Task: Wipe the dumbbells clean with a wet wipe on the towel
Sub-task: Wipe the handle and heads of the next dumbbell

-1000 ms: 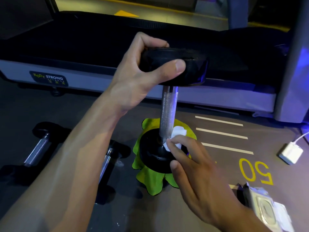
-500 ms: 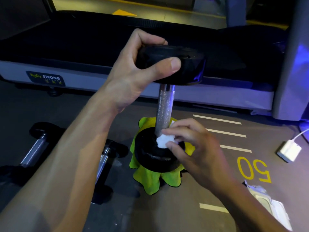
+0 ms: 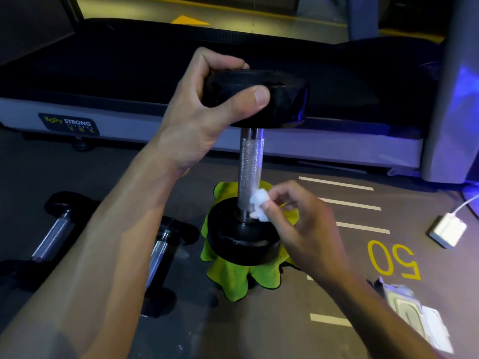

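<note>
My left hand grips the top head of the upright dumbbell standing on the green towel; at its 3 o'clock, my right hand pinches a wet wipe against the handle's base.

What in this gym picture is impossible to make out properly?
All in the head view:
- Towel: mostly covered by the upright dumbbell standing on it.
- Two dumbbells lying on the floor: partly hidden behind the left forearm.
- Wet wipe: bunched in the right hand, partly hidden by its fingers.
- Wipe packet: blurred, label unreadable.
</note>
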### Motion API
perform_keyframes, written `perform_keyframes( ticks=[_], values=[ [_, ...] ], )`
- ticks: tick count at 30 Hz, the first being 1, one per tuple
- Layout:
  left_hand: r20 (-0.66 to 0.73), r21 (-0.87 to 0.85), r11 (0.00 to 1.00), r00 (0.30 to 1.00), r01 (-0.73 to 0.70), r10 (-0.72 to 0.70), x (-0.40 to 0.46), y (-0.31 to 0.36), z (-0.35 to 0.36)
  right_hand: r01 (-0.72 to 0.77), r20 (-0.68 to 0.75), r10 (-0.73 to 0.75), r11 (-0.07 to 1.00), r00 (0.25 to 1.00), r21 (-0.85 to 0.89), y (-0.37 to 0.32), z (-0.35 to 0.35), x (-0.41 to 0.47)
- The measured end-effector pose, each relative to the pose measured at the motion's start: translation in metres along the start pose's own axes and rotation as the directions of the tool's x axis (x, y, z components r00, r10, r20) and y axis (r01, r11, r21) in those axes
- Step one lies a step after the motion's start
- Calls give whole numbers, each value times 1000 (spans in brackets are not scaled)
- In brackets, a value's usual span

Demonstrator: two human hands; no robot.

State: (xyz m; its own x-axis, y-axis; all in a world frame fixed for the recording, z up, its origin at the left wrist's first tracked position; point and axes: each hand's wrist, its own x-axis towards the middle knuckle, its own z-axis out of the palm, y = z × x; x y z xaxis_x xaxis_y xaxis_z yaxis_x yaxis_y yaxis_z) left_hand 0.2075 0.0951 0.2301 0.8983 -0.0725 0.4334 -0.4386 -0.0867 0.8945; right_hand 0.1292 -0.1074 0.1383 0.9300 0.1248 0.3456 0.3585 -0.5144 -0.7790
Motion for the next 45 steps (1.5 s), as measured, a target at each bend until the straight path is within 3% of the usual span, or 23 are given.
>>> perform_keyframes(
  ticks=[5,8,14,23,25,28,31,33,36,40,45],
  values=[
    [6,-2,1000,1000,-9,9,-1,1,0,-170,-152,172,985,973,25,-6,-30,29],
    [13,-21,1000,1000,-18,18,-1,2,3,-290,-18,291,956,957,43,-4,-44,44],
    [26,-37,999,1000,-9,10,0,1,4,-236,71,229,966,971,102,-5,-47,55],
    [23,-27,1000,1000,2,-2,-2,3,3,-282,-131,270,956,954,-79,-12,-30,67],
    [25,-16,1000,1000,8,-8,-2,4,3,-286,-115,298,952,948,111,-24,-19,66],
    [18,-3,1000,1000,14,-14,-2,6,4,-306,-26,361,824,932,477,-46,-5,54],
    [9,7,1000,1000,23,-23,-2,6,4,-285,64,301,783,951,553,-61,-4,35],
    [7,4,1000,1000,24,-24,-2,6,4,-229,2,293,745,956,626,-62,-6,30],
    [7,1,1000,1000,26,-26,-2,6,5,-128,-155,250,828,956,545,-58,-6,30],
    [16,-2,1000,1000,25,-25,-2,6,5,-78,-227,215,866,950,494,-50,2,38],
    [21,-16,999,999,38,-37,-2,8,5,-66,-124,129,906,984,418,-51,16,48]
  ],
)
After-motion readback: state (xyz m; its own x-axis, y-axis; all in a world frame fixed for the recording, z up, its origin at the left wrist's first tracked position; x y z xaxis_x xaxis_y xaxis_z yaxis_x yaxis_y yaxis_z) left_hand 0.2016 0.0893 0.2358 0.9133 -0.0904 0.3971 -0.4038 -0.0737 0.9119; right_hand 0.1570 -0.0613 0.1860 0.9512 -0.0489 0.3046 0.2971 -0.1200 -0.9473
